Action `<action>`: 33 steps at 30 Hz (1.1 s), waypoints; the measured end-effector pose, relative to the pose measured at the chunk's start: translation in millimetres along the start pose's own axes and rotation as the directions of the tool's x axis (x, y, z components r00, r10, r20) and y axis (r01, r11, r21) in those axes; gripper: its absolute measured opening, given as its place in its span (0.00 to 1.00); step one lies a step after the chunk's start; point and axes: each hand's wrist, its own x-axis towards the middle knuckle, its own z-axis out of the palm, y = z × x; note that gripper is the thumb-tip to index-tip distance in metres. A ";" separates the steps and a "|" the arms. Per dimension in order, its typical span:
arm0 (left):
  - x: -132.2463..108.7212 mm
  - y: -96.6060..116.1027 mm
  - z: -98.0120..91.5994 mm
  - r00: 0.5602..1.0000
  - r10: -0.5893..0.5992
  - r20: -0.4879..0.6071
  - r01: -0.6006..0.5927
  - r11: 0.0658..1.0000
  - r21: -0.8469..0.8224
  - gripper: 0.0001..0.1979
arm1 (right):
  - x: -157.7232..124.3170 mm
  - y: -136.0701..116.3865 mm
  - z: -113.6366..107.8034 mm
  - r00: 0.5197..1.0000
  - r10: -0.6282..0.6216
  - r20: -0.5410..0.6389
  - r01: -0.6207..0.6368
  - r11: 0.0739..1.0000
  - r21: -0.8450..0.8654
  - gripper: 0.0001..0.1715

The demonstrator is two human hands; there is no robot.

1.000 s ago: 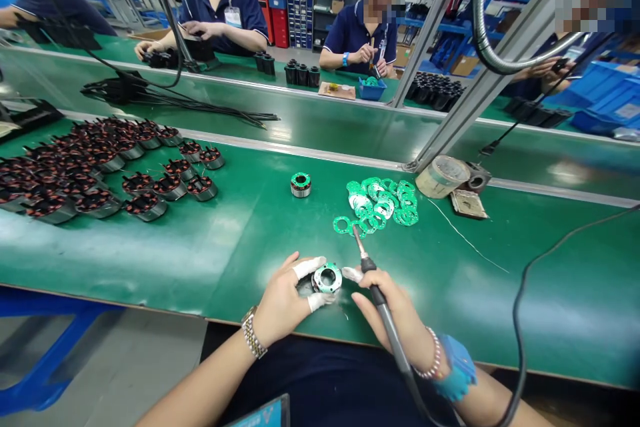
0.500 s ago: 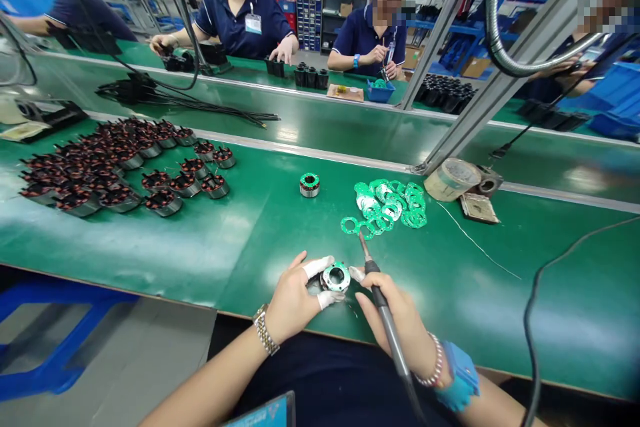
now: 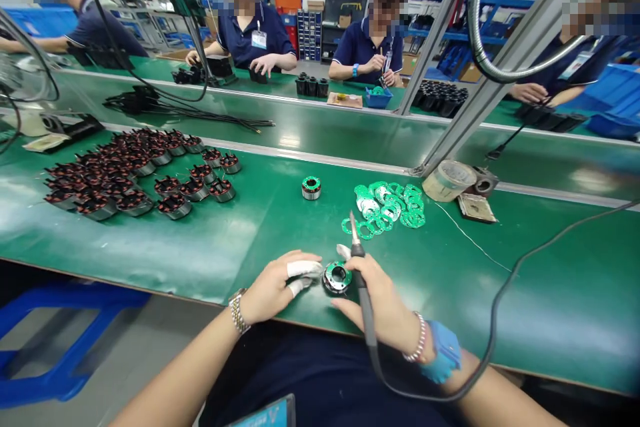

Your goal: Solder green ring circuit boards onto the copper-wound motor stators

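My right hand (image 3: 376,293) is closed round a soldering iron (image 3: 361,280) whose tip points up and away, and its fingers also rest against a small round stator (image 3: 337,277) with a green ring board on top. My left hand (image 3: 277,287), with white taped fingertips, lies on the green bench just left of the stator, its fingers together and pointing at it. The stator sits on the bench near the front edge.
A pile of green ring boards (image 3: 387,208) lies beyond my hands, with a lone stator (image 3: 311,187) left of it. Many copper-wound stators (image 3: 125,173) cover the left. A tape roll (image 3: 449,180) stands by a slanted post (image 3: 453,113). Several workers sit across the belt.
My left hand has let go of the stator and drawn slightly left. My right hand has moved in over the stator, and the iron now stands more upright.
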 end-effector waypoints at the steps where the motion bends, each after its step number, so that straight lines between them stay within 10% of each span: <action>1: 4.0 -1.6 -3.1 0.999 0.045 0.026 -0.044 0.999 -0.024 0.11 | 3.5 -0.3 3.9 1.000 -0.015 0.012 0.015 1.000 0.002 0.24; 12: 25.7 -2.5 -0.6 0.950 -0.264 0.167 0.312 0.844 -0.437 0.06 | 12.7 17.0 -8.3 0.978 -0.155 0.137 0.136 0.981 0.137 0.19; 20: 26.3 13.7 22.3 0.821 -0.514 0.248 0.510 0.466 -0.723 0.10 | 23.0 9.7 -8.8 0.992 -0.126 0.019 0.123 0.986 0.114 0.16; 33: 24.0 24.0 27.5 0.831 -0.536 0.148 0.459 0.512 -0.726 0.12 | 22.3 -5.7 5.4 0.996 -0.042 -0.080 0.043 0.999 0.005 0.08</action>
